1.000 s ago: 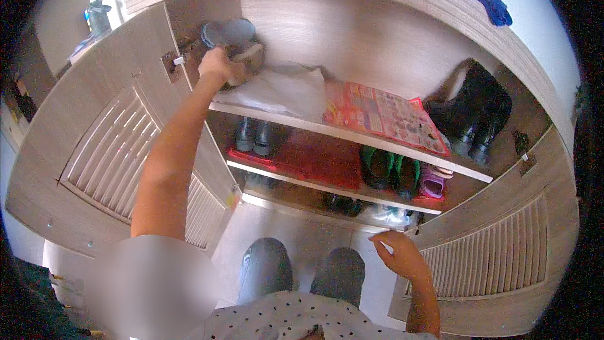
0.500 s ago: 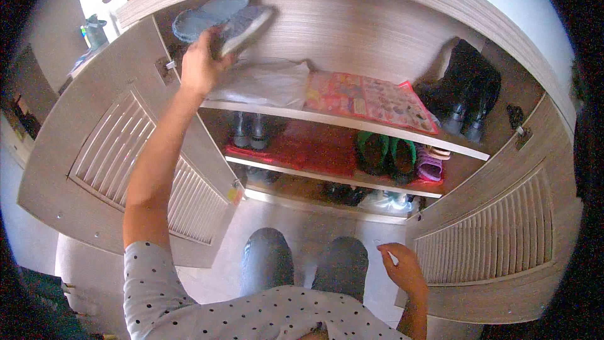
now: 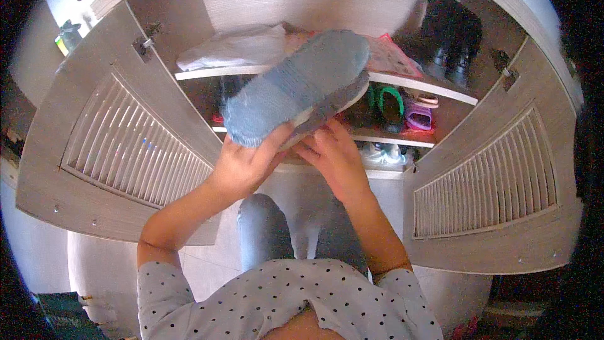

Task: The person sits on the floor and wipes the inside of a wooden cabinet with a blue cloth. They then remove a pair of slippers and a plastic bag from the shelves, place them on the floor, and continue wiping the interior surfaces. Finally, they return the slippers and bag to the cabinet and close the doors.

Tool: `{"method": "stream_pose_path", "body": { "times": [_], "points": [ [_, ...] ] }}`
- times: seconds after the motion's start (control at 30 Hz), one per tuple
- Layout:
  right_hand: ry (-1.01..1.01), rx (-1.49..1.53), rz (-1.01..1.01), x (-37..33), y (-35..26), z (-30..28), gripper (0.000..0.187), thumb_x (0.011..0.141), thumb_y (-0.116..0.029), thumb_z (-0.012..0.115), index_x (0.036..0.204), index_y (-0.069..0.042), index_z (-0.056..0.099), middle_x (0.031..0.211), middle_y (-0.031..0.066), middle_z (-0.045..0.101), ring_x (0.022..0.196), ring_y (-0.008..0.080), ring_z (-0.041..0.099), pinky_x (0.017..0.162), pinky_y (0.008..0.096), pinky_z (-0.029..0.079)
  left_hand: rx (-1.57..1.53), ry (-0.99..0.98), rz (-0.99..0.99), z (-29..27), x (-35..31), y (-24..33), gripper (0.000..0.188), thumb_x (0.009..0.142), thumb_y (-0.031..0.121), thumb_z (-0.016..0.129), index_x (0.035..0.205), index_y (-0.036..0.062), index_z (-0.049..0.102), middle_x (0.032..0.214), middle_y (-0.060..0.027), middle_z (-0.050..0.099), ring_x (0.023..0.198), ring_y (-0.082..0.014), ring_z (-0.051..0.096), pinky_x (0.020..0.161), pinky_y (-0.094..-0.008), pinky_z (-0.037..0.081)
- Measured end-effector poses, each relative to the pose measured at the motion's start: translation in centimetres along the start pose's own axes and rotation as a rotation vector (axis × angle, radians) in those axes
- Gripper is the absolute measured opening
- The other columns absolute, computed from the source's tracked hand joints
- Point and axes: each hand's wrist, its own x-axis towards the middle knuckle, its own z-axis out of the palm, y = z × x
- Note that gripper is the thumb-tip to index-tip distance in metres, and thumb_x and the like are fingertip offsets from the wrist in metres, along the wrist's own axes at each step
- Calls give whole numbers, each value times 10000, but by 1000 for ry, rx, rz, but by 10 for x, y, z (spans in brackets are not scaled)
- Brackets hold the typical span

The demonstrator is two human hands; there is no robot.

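Our left grip (image 3: 242, 167) is closed round the lower-left end of a pair of grey-blue shoes, the thumb lying over the near side. Our right grip (image 3: 340, 164) has its fingers bent up against the near edge of the pair; whether they press or merely rest there, we cannot tell. The upper shoe (image 3: 302, 82) lies over the lower shoe (image 3: 336, 104), whose pale sole rim shows below. We see the pair held aloft, in front of the cabinet's shelves.

From our left grip the pair runs away and to the right, its long axis slanting toward the right half of the upper shelf (image 3: 440, 90). The left grip is nearer its low end; the right sits below its middle.

Behind it, a white bundle (image 3: 236, 50) lies by the upper shelf's left end, and black boots (image 3: 450, 25) stand near its right end. Between them, partly hidden by the shoes, we find a red-edged printed sheet (image 3: 393, 55), its print too blurred to read. Under that shelf's right half sit a green-rimmed shoe (image 3: 391, 107) and a purple sandal (image 3: 418, 116), side by side. We can make out no brand or label on the pair.
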Motion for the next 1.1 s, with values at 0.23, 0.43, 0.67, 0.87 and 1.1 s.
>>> {"method": "stream_pose_path", "body": {
  "times": [0.23,0.43,0.67,0.87,1.1],
  "points": [
    [182,104,30,-15,19,-14,521,735,-138,630,1171,-76,351,1060,72,478,980,204,479,811,336,421,-226,62,23,11,-23,39,425,627,135,711,1008,56,537,880,-102,595,788,-269,593,713,-373,457],
    [137,129,157,-30,14,-6,344,745,-49,589,1071,-18,483,998,78,550,938,205,518,864,333,385,-597,340,-342,12,-14,39,162,657,71,705,684,67,545,737,-49,587,580,-118,553,521,-227,437],
    [381,-543,-85,-39,38,-28,521,694,-104,674,1152,-19,440,1140,89,482,1049,210,457,921,317,331,-814,302,-846,55,-14,32,396,631,111,744,798,91,386,748,5,433,669,-72,437,570,-204,382],
    [343,-612,-102,-52,43,-45,561,685,-128,691,1167,-22,424,1152,93,477,1088,218,426,945,332,301,-1067,266,-1092,85,-21,48,401,643,116,726,891,90,411,764,0,444,664,-86,430,581,-215,380],
    [416,-1059,-133,-65,51,-71,544,703,-129,662,1172,-21,407,1126,103,488,1051,228,457,901,337,358,-1408,353,-1453,98,-26,50,415,676,52,668,985,98,395,815,-19,483,699,-112,471,566,-240,388]
  ]
}}
